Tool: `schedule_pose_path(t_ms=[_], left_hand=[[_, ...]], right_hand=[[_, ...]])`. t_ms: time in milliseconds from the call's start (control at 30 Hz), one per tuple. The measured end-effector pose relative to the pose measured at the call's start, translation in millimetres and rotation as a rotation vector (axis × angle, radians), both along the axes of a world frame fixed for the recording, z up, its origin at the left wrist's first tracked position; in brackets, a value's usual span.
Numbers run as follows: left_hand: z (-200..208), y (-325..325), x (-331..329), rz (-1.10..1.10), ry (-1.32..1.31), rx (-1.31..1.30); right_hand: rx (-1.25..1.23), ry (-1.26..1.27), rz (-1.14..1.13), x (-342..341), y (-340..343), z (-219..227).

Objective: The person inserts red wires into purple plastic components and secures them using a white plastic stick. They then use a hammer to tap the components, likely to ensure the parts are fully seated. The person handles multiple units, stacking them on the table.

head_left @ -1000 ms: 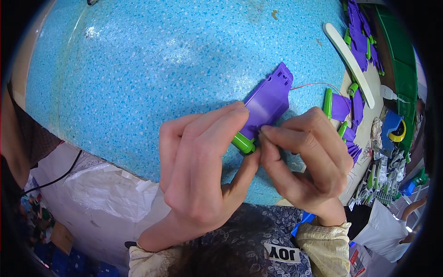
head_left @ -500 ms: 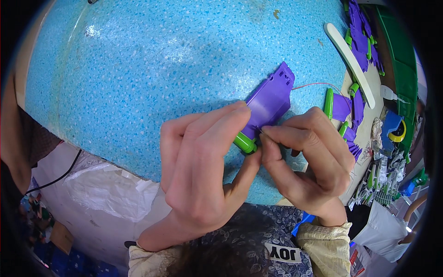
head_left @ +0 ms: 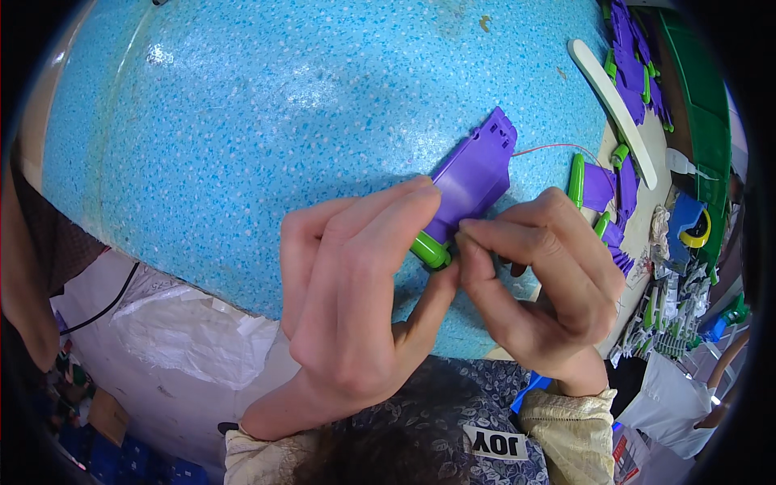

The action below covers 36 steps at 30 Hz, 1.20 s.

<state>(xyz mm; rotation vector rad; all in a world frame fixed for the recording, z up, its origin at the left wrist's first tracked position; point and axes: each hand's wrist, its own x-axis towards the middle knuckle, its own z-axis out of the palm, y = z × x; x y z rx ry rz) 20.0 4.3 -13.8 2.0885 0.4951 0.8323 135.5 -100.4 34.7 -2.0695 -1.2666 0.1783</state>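
A flat purple plastic part (head_left: 475, 179) with a rounded green end piece (head_left: 431, 250) is held over the blue speckled table. My left hand (head_left: 347, 283) grips it by the green end, fingers along one side and thumb below. Close beside it, my right hand (head_left: 541, 275) has thumb and forefinger pinched together at the part's lower right edge. Whatever lies between those fingertips is too small to make out. Small slots and holes show at the part's far end. A thin red wire (head_left: 558, 146) runs from near that end toward the right.
Several purple and green parts (head_left: 598, 187) lie to the right, with more piled at the far right (head_left: 629, 61). A long cream strip (head_left: 614, 113) lies beside them. Further right are a yellow tape roll (head_left: 697, 229), a white nozzle bottle (head_left: 681, 163) and a green bin (head_left: 699, 105). Another person's arm (head_left: 28, 275) is at the left.
Both hands and the purple part stay almost in place. The right fingertips have shifted very slightly at the part's edge. The other person's arm at the left has moved a little.
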Motion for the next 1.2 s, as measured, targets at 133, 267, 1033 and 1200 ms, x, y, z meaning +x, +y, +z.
schedule_pose_path(t_ms=[133, 267, 1033, 1200], left_hand=[[0.0, 0.3, 0.3, 0.002, -0.001, 0.004], [-0.1, -0.6, 0.0, 0.004, -0.003, 0.006], [2.2, 1.0, -1.0, -0.014, 0.03, 0.002], [2.2, 0.9, -0.5, -0.023, 0.057, 0.033]], right_hand=[[0.009, -0.023, 0.022, 1.7, 0.0, -0.5], [-0.002, -0.013, 0.002, 0.5, -1.7, 0.0], [0.012, 0.02, 0.025, 1.7, -4.1, 0.7], [0.05, 0.064, -0.058, 7.7, -6.3, 6.3]])
